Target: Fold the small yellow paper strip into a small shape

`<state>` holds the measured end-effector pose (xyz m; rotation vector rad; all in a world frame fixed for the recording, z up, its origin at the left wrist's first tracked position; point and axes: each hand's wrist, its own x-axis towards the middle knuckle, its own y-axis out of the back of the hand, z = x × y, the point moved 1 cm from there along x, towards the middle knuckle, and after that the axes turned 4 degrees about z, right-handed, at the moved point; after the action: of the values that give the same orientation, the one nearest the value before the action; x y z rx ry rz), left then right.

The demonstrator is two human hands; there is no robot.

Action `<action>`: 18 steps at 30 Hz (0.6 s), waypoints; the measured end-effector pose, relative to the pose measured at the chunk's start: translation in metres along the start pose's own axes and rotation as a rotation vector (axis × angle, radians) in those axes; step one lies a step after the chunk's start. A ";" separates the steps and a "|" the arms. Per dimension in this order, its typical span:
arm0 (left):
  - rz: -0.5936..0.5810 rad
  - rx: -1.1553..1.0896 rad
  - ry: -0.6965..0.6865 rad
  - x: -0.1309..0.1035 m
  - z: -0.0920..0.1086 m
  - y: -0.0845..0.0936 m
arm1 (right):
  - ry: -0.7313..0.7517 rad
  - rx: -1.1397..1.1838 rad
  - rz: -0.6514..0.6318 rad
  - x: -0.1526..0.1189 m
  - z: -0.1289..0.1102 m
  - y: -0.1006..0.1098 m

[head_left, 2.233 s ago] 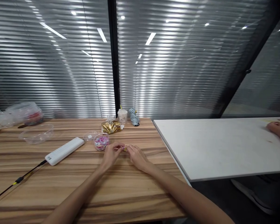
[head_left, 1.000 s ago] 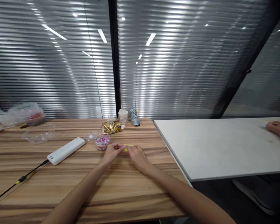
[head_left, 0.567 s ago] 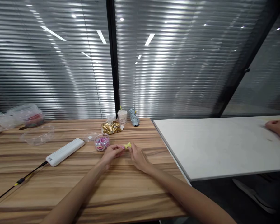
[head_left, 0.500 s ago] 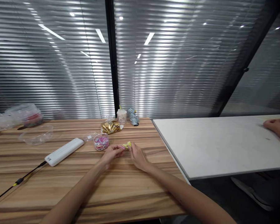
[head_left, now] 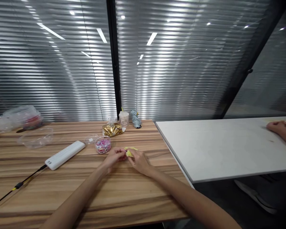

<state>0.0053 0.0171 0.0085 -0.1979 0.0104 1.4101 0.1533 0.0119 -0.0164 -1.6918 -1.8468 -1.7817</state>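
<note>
Just right of the round clear tub point(head_left: 103, 145), my left hand point(head_left: 116, 156) is closed, thumb and fingertips pinched at the left end of a small soft-looking yellow piece point(head_left: 129, 154). My right hand point(head_left: 140, 161) closes on the same piece from the right, its fingers covering part of it. What exactly the yellow piece is cannot be made out. Many tiny pink and purple bits fill the tub, and a clear lid point(head_left: 91, 139) with a white label lies to its left.
Behind the tub are a gold packet point(head_left: 112, 129), a paper cup point(head_left: 124, 119) and a crumpled blue-grey wrapper point(head_left: 135, 119). Leftward lie a white power bank point(head_left: 65, 155) with its cable and a clear container point(head_left: 37, 138). Another person's hands point(head_left: 279, 128) rest over the white table point(head_left: 219, 149).
My right hand has turned over the yellow piece, fingers now further across it, and more of the yellow shows spread out. My left hand stays nearly in place, still pinching.
</note>
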 end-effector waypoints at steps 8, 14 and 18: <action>-0.027 0.075 -0.054 0.002 -0.004 0.002 | -0.092 -0.018 -0.024 0.001 0.001 0.002; 0.012 0.116 -0.076 0.002 -0.002 0.003 | -0.086 0.007 -0.034 0.003 -0.001 0.004; 0.024 0.140 -0.097 0.000 0.002 0.003 | -0.130 0.004 -0.046 0.004 -0.002 0.006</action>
<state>0.0024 0.0181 0.0098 -0.0136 0.0313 1.4352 0.1542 0.0111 -0.0093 -1.8187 -1.9539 -1.7217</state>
